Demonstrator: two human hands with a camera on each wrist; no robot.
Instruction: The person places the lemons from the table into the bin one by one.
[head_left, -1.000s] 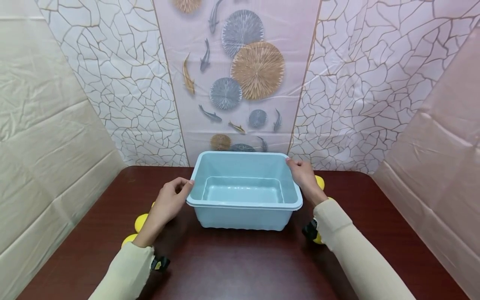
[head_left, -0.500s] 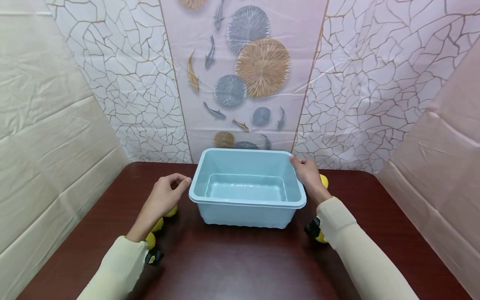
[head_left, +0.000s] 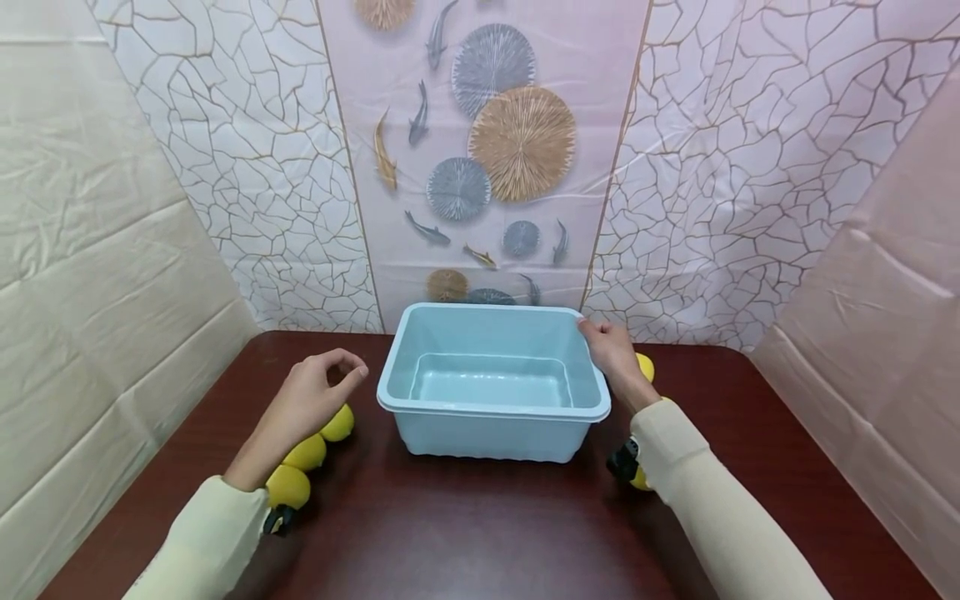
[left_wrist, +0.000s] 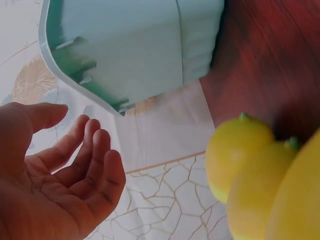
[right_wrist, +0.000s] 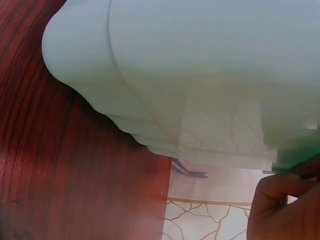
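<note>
A light blue plastic basin [head_left: 491, 435] stands upright on the table, its inside bare. My right hand [head_left: 613, 358] pinches the rim at the far right corner between thumb and fingers; in the right wrist view, that hand [right_wrist: 285, 202] is partly cut off at the frame's edge. Off the basin's left side, my left hand [head_left: 309, 396] hangs in the air, touching nothing. Its fingers are loosely bent, with a gap to the thumb, in the left wrist view. Below the left wrist, several yellow lemons [head_left: 306, 452] with green tips lie in a row.
More yellow lemons [head_left: 646, 365] lie right of the basin, partly hidden behind the right forearm. The dark red-brown table [head_left: 480, 525] ends at a patterned cloth backdrop [head_left: 285, 183]. Beige cloth walls [head_left: 97, 317] stand on both sides.
My left hand has let go of the basin's left rim and moved away to the left, uncovering the lemons on that side. The right hand keeps its place on the rim.
</note>
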